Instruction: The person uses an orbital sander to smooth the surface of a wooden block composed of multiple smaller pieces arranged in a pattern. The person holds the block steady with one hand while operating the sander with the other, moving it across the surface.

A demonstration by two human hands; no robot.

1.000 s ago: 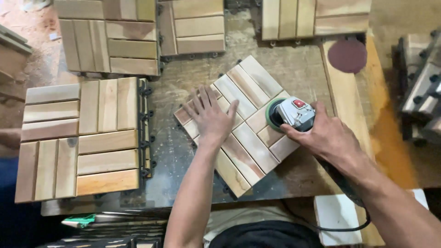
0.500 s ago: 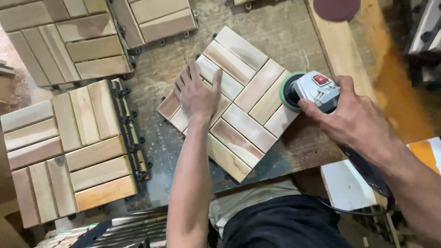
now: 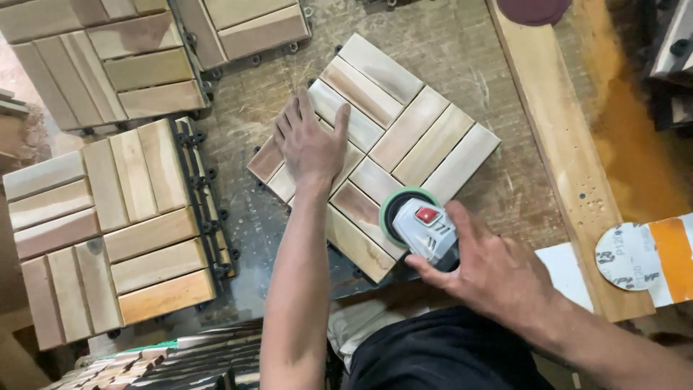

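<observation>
A square wooden deck tile (image 3: 404, 123) made of slats lies turned like a diamond on the worn workbench (image 3: 462, 43). My left hand (image 3: 309, 141) rests flat on its left part, fingers spread, pressing it down. My right hand (image 3: 491, 271) grips a grey orbital sander (image 3: 422, 227) with a green pad and a red switch. The sander sits on the tile's lower slats, near its bottom corner.
Another slatted tile (image 3: 108, 224) lies on a stack at the left, and more tiles (image 3: 108, 58) are at the top left. A long plank (image 3: 563, 144) runs along the right. A round sanding disc (image 3: 628, 256) lies at the right edge. More slats (image 3: 173, 361) sit below.
The sander has moved from the tile's right corner down and left to its lower slats. My left hand stays flat on the tile. The view has shifted slightly.
</observation>
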